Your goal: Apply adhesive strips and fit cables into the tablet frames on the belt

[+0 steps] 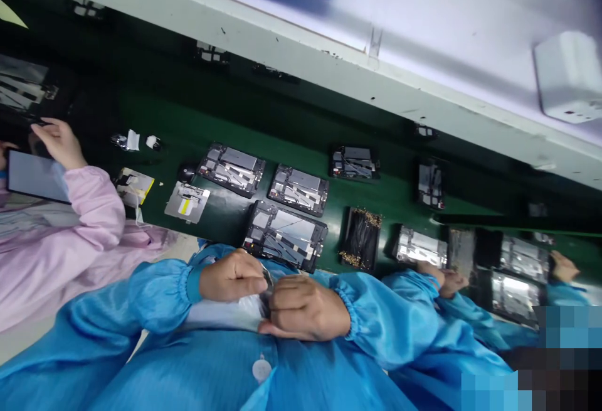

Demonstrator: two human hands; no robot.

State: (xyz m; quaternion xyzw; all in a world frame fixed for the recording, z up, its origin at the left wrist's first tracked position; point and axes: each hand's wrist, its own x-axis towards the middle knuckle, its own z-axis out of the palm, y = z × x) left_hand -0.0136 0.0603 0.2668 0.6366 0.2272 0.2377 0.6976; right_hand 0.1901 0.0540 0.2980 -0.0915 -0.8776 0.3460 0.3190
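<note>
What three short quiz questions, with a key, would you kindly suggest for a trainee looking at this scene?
1. True or false: the wearer's left hand and right hand are close together in front of the body.
2. Which colour is the co-worker's sleeve at the picture's left? A) green B) pink C) black
3. Fill the gap: the black bundle on the table has ____-coloured ends.

Key: 1 true; 2 B; 3 gold.
</note>
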